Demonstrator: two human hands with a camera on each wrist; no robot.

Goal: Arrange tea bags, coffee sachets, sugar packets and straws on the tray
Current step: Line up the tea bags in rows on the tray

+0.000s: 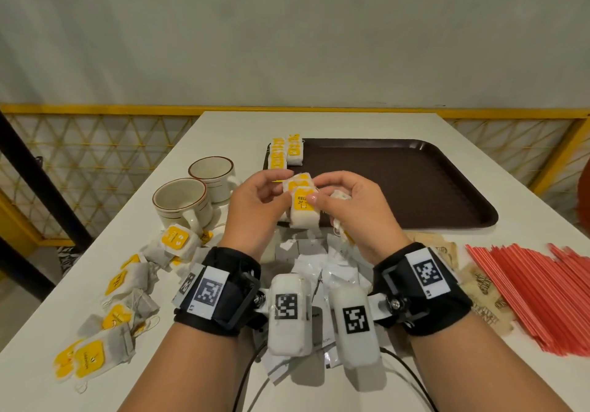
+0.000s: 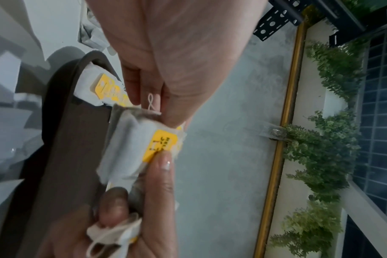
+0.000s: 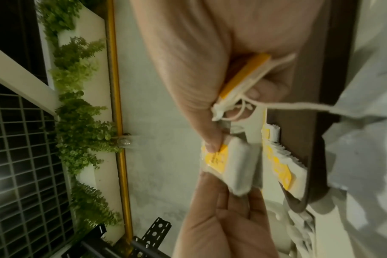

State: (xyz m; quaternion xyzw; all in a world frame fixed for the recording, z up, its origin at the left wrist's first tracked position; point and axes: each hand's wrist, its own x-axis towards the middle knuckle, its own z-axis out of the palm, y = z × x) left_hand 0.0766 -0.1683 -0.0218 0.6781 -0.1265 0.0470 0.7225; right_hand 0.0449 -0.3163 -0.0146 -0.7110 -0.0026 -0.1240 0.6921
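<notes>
Tea bags [image 1: 303, 207], yellow "RELA…" tag, both hands [image 1: 319, 201]

Two brown-rimmed cream mugs [image 1: 198, 188] side by side on the white table [image 1: 319, 124], yellow lattice railing [image 1: 95, 156] behind.

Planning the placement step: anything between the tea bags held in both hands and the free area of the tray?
Nothing visible. Both the left hand and right hand hold the tea bags over the tray's near left corner. Only the placed tea bags occupy its far left corner; the rest looks bare.
</notes>
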